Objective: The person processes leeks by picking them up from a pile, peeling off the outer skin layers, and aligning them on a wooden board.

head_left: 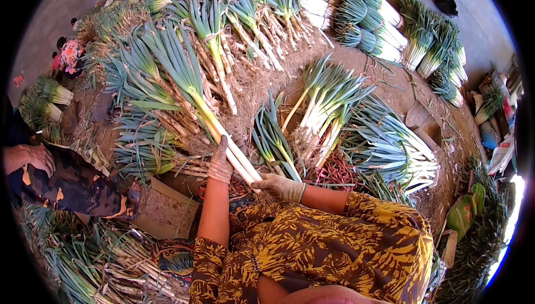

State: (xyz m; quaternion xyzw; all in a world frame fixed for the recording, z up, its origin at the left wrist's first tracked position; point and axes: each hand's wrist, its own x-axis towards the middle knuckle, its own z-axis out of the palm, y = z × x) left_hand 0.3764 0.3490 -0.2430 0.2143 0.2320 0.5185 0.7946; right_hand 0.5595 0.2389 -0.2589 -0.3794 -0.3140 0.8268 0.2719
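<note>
A few long green onions (pixel 210 117) slant across the middle, green leaves up to the left and white stalks toward me. My left hand (pixel 220 164), in a pale work glove, is closed around the white stalks. At the root end, my gloved right hand (pixel 281 187) has its fingers closed on the stalk bottoms, with roots hanging below. Beyond my hands lies a pile of uncleaned green onions (pixel 167 81) with dirty roots. Right of the held stalks are cleaner green onions (pixel 319 103) with white stalks, and a larger peeled heap (pixel 393 145).
Tied bundles of green onions (pixel 373 22) stand at the back right. Red ties (pixel 334 173) lie just beyond my right forearm. At the left sits another person in camouflage trousers (pixel 72 184), one hand (pixel 36 158) on the leg. More unsorted green onions (pixel 120 256) lie at lower left.
</note>
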